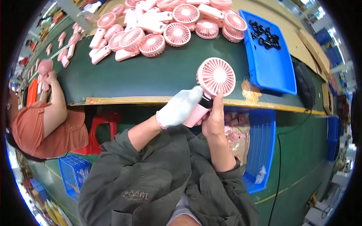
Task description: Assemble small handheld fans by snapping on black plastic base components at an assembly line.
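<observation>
A pink handheld fan (218, 76) is held between my two hands over the near edge of the table, its round grille tilted up and its handle pointing down toward me. My left hand (178, 107), in a white glove, closes round the handle just below the head. A black band (205, 101) shows on the neck beside the gloved fingers. My bare right hand (215, 118) grips the handle from the other side, thumb stretched up along the neck. Its other fingers are mostly hidden behind the handle.
Pink fans (152, 44) lie heaped across the back of the green table (124, 81). A blue tray (271, 69) at right holds small black parts (269, 39). Under the table edge stands a blue crate (260, 143) with pink parts. A co-worker (47, 120) sits at left, holding a pink fan.
</observation>
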A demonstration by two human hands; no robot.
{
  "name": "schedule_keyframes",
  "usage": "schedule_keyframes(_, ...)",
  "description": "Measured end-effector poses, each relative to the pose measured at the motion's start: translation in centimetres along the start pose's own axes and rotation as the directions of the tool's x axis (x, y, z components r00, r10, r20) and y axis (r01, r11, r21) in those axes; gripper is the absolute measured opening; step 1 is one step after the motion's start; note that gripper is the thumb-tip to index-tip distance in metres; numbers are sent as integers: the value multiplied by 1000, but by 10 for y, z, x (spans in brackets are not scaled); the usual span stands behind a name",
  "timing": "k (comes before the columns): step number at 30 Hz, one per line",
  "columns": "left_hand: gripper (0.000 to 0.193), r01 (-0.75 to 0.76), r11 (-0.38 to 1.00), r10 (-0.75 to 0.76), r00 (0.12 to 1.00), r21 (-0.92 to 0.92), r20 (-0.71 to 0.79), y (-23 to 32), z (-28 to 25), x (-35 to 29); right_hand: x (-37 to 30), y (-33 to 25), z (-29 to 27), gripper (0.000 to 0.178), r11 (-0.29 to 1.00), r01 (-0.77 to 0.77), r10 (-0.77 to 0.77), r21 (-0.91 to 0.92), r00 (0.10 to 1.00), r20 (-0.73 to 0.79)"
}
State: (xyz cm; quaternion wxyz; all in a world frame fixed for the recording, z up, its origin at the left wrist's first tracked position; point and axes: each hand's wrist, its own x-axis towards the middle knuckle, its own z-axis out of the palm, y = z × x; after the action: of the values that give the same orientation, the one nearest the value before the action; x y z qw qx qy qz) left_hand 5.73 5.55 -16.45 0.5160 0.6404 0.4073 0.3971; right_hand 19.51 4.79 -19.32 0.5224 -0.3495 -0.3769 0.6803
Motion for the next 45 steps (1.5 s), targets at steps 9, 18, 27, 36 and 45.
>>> schedule_keyframes(9, 67, 500, 742, -446, 865, -445, 229, 13, 18, 8, -11, -22, -1, 34, 997, 37, -30, 63, 994, -104)
schedule_keyframes(18, 25, -253, 892, 228, 967, 375, 110, 12, 24, 9, -9, -9, -23, 67, 853, 479, -486, -209, 874, 18)
schedule_keyframes(27, 31, 27, 988, -68, 961, 154, 269, 23, 47, 20, -7, -19, -51, 95, 949, 270, -295, 164, 944, 148)
schedule_keyframes(36, 60, -481, 365, 509, 820, 797, 262, 8, -24, 53, -54, 30, -160, 41, 967, 246, -253, -60, 933, -255)
schedule_keyframes(45, 55, 250, -128, 230, 949, 960, -217, -20, -148, 114, -128, 166, -369, 40, 900, -340, 151, -274, 832, -534)
